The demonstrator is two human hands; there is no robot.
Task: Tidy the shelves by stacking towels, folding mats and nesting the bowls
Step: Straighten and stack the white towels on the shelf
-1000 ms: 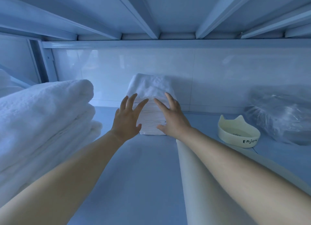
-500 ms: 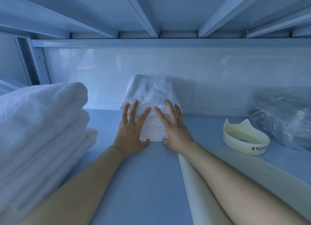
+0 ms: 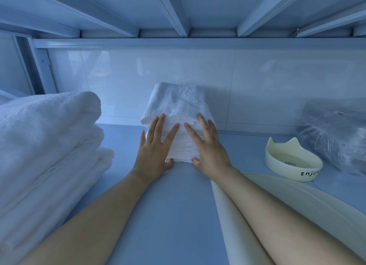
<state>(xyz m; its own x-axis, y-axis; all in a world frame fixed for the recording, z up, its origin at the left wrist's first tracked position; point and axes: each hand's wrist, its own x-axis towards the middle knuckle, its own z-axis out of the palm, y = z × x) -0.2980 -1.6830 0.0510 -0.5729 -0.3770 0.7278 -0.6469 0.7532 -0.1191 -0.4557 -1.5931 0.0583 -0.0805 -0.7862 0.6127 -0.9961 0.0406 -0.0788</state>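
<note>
White terry tops the thinner folded cloths of the small towel stack point(image 3: 178, 114), which stands at the back wall directly ahead of both hands. The left hand point(image 3: 156, 145) and right hand point(image 3: 208, 147) lie flat on its front face, fingers straight and spread, gripping nothing. Squaring it well probably means pressing evenly so the thin layers align without toppling. Right of the right hand sits a cream cat-eared bowl point(image 3: 293, 161), seemingly empty. Beyond it is a plastic-wrapped bundle point(image 3: 336, 138), contents unclear.

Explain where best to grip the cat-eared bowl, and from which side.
Pinch the near rim of the cat-eared bowl, probably from above and in front: it sits upright and open, its ears rise at the back, and a plastic-wrapped bundle crowds its right.
</note>
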